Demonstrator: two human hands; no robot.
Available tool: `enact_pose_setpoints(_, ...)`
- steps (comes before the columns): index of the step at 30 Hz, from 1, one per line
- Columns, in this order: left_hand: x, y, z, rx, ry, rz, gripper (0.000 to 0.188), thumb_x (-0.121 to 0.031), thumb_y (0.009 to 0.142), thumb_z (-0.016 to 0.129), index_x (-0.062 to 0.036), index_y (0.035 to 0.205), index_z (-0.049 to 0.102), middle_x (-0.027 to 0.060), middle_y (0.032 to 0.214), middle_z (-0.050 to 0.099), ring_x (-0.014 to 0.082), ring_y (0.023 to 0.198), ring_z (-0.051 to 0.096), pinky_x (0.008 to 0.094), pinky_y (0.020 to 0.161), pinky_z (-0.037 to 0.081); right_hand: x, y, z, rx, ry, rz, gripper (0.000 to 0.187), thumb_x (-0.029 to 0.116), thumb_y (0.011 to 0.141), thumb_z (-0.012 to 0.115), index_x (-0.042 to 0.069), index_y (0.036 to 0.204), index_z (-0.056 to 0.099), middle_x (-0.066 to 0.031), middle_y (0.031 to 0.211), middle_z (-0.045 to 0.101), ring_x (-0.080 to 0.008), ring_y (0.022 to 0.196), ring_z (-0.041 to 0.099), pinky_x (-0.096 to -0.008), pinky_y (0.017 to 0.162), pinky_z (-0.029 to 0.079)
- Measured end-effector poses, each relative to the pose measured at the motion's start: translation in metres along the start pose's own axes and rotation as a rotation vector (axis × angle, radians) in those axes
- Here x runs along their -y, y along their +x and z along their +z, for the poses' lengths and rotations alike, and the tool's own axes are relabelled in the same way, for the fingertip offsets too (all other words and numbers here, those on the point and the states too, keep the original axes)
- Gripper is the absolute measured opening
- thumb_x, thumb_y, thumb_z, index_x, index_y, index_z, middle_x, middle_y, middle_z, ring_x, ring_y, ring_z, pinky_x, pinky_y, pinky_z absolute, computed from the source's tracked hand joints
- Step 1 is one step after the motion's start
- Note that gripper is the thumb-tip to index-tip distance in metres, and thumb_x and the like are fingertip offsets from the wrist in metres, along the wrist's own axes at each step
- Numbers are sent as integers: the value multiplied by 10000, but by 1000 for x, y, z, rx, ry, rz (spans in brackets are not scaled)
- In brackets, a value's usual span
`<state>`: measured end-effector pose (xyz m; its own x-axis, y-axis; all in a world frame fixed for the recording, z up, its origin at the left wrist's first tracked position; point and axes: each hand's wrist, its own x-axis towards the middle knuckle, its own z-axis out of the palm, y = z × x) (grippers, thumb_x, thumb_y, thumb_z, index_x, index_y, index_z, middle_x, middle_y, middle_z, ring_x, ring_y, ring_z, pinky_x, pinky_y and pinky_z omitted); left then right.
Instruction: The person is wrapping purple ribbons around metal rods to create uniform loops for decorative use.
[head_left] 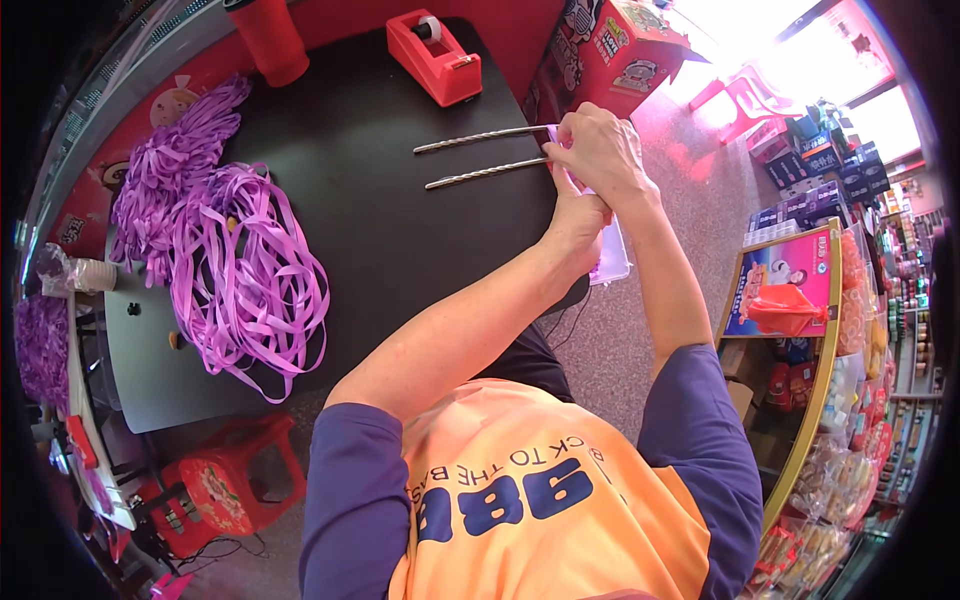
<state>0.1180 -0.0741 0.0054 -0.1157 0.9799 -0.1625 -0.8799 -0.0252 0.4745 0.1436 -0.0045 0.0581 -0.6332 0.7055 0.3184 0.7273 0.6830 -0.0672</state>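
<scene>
Two thin twisted metal rods [487, 175] stick out side by side over the right part of the black table, and my hands are at their right ends. My right hand [603, 155] has its fingers bent in a pinch on a strip of purple ribbon [553, 132] by the rods. Just below it, my left hand [578, 222] is closed with the thumb up, pressed against the same ribbon; its fingers are largely hidden. A pale purple piece [614, 255] hangs below my hands, partly covered by the left wrist. Loops of purple ribbon [245, 265] lie piled on the table's left side.
A red tape dispenser [434, 58] and a red cylinder [268, 40] stand at the back of the black table [390, 240]. A red stool [235, 485] is at lower left. To the right are a red carton [620, 60], a display case [785, 285] and packed shelves.
</scene>
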Motion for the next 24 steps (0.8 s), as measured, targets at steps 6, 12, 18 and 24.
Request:
enact_pose_setpoints(6,1,1,-3,-15,9,33,939,209,646,451,-232,1396,98,63,1255,401,163,981,508,264,618,401,-3,3,11,56,81,7,218,238,696,669,23,732,665,-130,785,598,-304,743,617,-405,700,481)
enact_pose_setpoints(12,10,7,-9,-90,105,47,943,183,609,444,-208,1395,98,87,1162,417,169,831,480,279,566,368,-23,2,10,128,410,199,224,227,705,651,25,791,700,-151,809,650,-275,777,640,-368,738,488)
enact_pose_setpoints(18,7,2,-5,-88,51,5,971,183,602,453,-186,1411,62,123,1093,437,168,749,482,283,563,367,-20,-9,18,86,381,315,227,238,735,633,34,815,697,-139,783,659,-290,757,641,-386,728,489)
enact_pose_setpoints(24,7,1,-7,-96,40,7,999,185,613,462,-194,1425,19,132,1036,460,168,709,496,292,571,384,-32,-18,26,-58,171,223,219,261,783,623,72,853,709,-123,884,650,-292,813,626,-387,759,482)
